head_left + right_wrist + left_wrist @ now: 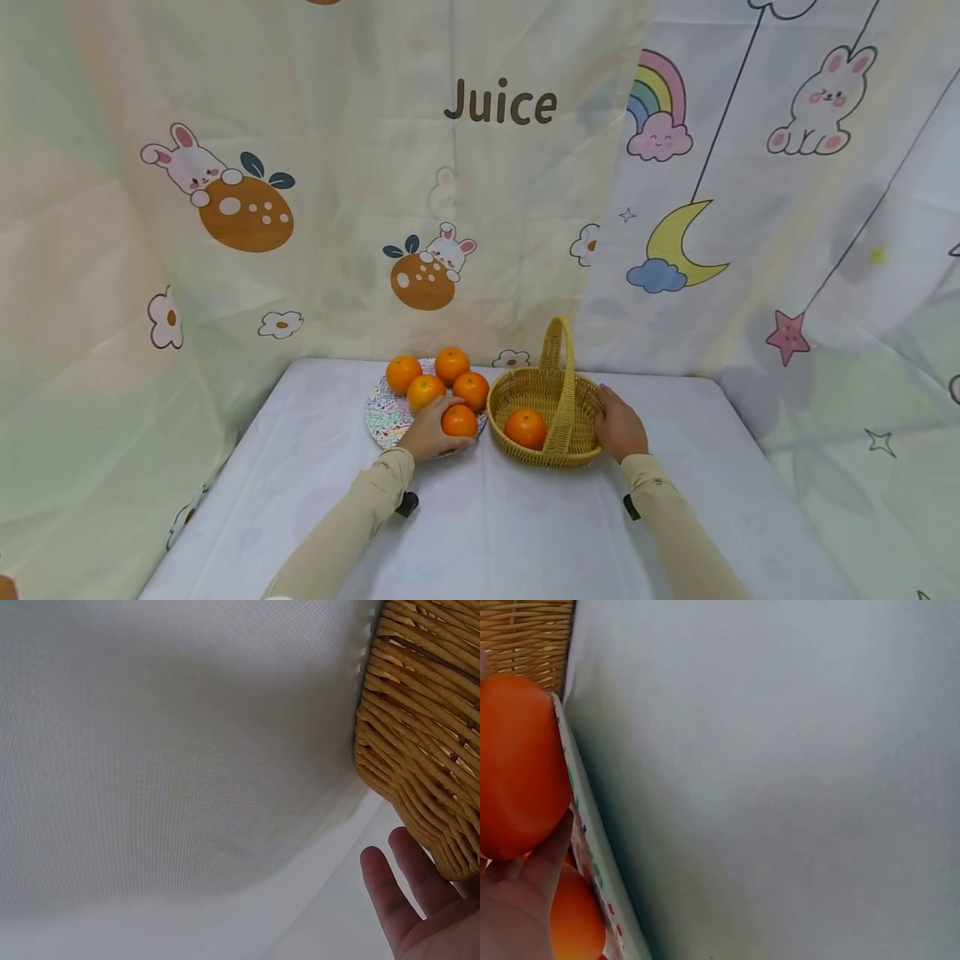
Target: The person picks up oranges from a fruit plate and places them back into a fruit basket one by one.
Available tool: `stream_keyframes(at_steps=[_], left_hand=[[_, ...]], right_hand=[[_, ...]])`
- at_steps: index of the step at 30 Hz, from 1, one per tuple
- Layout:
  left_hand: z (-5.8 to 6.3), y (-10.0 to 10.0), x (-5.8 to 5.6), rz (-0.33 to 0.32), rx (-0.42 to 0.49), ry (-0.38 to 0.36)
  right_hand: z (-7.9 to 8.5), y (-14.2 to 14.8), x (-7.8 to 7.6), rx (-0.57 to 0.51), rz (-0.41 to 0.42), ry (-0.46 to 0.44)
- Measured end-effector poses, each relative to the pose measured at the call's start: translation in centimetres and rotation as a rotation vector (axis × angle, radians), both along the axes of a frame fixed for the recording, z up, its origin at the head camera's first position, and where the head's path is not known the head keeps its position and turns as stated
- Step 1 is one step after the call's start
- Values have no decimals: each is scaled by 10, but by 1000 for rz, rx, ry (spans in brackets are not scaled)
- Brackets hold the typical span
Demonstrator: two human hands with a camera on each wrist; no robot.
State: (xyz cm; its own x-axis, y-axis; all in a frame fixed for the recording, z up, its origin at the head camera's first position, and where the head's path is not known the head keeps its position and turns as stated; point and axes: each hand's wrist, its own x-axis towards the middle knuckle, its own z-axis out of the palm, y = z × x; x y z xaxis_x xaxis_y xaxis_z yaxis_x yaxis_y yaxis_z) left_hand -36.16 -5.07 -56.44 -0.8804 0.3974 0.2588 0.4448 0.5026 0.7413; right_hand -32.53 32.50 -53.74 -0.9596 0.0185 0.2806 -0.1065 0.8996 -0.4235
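My left hand (429,431) holds an orange (460,421) at the near right of a speckled plate (381,414), thumb on the near side and fingers on the far side. The same orange (517,769) fills the left edge of the left wrist view. Several more oranges (426,392) lie on the plate behind it. Right of the plate stands a wicker basket (517,380) with a tall handle and one orange (526,428) inside. My right hand (621,423) grips the basket's right rim; two fingers (386,889) extend outside the weave, and the thumb is hidden in the right wrist view.
A white cloth covers the table (510,533). Behind the plate and basket hangs a printed curtain (510,192), close to the table's far edge. The basket handle (566,383) arches above its rim.
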Motion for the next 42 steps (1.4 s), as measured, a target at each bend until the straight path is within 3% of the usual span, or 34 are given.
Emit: stream_keyframes(at_steps=[11, 20, 27, 31, 37, 42], left_hand=[[12, 3, -1, 11, -27, -8], [34, 8, -3, 30, -105, -25], [51, 12, -7, 35, -84, -47], [60, 16, -10, 21, -71, -49], [70, 28, -13, -24, -86, 25], [78, 47, -11, -78, -38, 57]], right_hand=[[2, 0, 0, 7, 0, 22], [2, 2, -1, 7, -15, 13], [4, 3, 0, 4, -13, 12], [3, 2, 0, -6, -12, 10], [-1, 2, -2, -6, -8, 16], [-2, 1, -3, -5, -7, -3]])
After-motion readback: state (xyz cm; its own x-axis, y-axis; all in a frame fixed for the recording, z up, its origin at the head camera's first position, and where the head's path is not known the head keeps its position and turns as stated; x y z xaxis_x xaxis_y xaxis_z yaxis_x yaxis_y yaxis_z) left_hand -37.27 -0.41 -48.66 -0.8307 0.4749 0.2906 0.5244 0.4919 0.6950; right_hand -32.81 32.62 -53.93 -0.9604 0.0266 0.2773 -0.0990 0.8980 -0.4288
